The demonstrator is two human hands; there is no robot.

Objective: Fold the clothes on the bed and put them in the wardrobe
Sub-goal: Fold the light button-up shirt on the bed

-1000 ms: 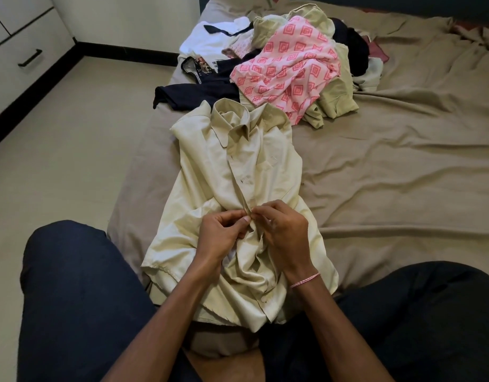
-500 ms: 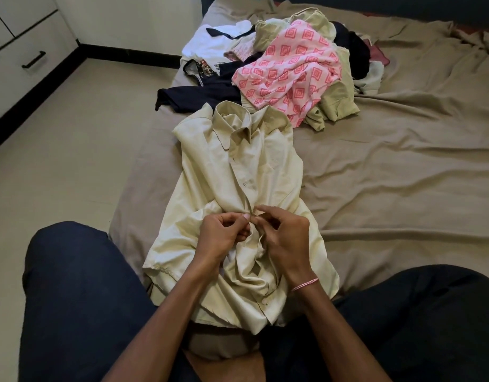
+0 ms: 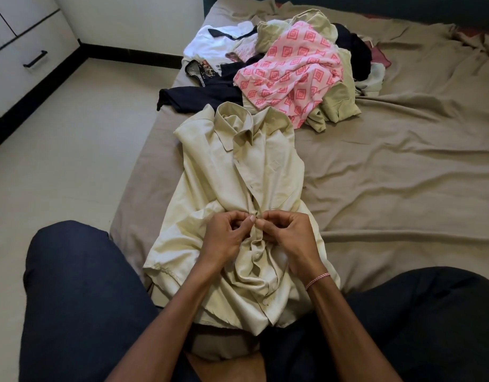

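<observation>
Hardly shifted, my left hand (image 3: pixel 226 239) and right hand (image 3: pixel 291 238) still pinch the shirt (image 3: pixel 239 172) on the wrinkled bed (image 3: pixel 397 172) beside pale floor (image 3: pixel 72 150)

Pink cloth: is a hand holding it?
No, the pink cloth lies untouched; the left hand and right hand both pinch the shirt.

Bed covered by a wrinkled taupe fabric sheet (image 3: pixel 389 188). Laid directly on it is a cream collared button-front shirt (image 3: pixel 237 175), with the left hand (image 3: pixel 226 238) and right hand (image 3: pixel 288 238) pinching its placket low down. Beyond the grip, past the collar, sits a loose heap. A pink-and-white diamond-print cloth (image 3: pixel 290 75) lies uppermost, an olive-khaki garment (image 3: pixel 338 103) under it to the right, a navy garment (image 3: pixel 199 95) to the left at the bed's edge, and a white garment with black trim (image 3: pixel 221 40) farthest. Right of the grip the sheet runs in long creases.
</observation>
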